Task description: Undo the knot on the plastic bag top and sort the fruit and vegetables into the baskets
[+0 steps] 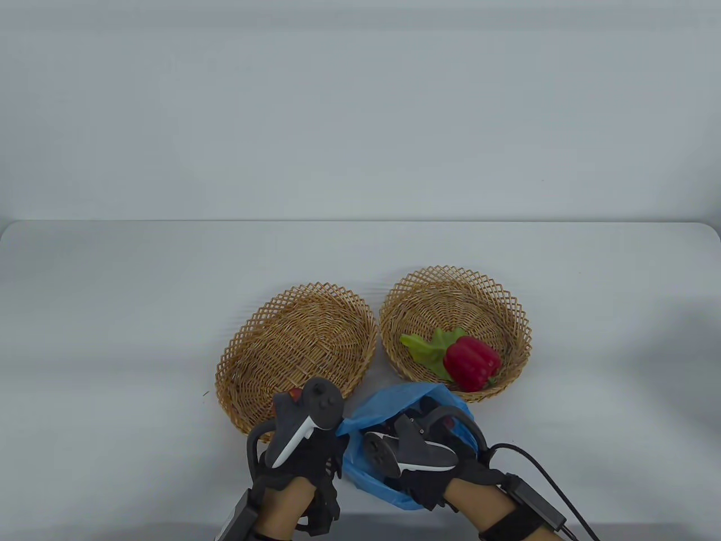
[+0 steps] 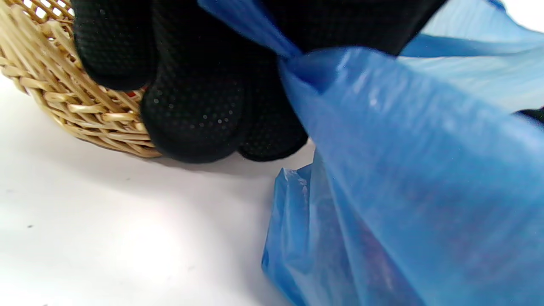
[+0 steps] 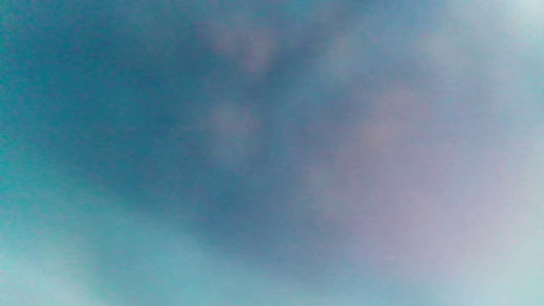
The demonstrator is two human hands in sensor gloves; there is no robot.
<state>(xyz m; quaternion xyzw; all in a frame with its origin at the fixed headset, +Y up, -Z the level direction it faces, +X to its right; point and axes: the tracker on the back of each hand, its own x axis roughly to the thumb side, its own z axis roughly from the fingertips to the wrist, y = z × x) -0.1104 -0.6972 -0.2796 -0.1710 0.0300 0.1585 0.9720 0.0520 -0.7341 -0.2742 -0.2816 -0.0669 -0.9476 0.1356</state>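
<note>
The blue plastic bag (image 1: 383, 407) lies open at the table's near edge, in front of the two wicker baskets. My left hand (image 1: 315, 451) pinches the bag's left rim; in the left wrist view the blue plastic bag (image 2: 403, 170) runs up between my curled gloved fingers (image 2: 191, 106). My right hand (image 1: 431, 476) reaches down into the bag's mouth, and its fingers are hidden inside. The right wrist view shows only blurred blue plastic (image 3: 212, 170). A red bell pepper (image 1: 472, 363) and a green leaf (image 1: 428, 345) lie in the right basket (image 1: 456, 298).
The left basket (image 1: 298, 338) stands just beyond my left hand, and its woven rim (image 2: 85, 114) touches my fingers in the left wrist view. A small red patch (image 1: 294, 395) shows beside the left tracker. A black cable (image 1: 541, 468) trails from my right wrist.
</note>
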